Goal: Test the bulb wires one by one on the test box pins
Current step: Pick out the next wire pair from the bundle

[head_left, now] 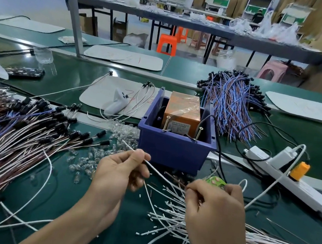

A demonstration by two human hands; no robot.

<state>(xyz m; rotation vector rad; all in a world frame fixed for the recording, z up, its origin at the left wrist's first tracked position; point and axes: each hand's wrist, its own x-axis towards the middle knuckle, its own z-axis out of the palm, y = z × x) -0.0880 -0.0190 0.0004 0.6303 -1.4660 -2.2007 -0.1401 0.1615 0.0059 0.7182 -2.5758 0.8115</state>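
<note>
We note the left hand [119,170] grip closed, pinching a white bulb wire [158,172]. The right hand [216,204] grip pinches its other end. The wire spans between the hands over the bench [69,198], at 6 o'clock from the test box [182,112]. Pins [166,123] stand upright, untouched.

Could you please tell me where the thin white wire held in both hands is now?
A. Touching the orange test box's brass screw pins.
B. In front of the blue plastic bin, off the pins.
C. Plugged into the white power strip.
B: the thin white wire runs between left hand and right hand before the blue plastic bin, clear of the brass screw pins.
</note>
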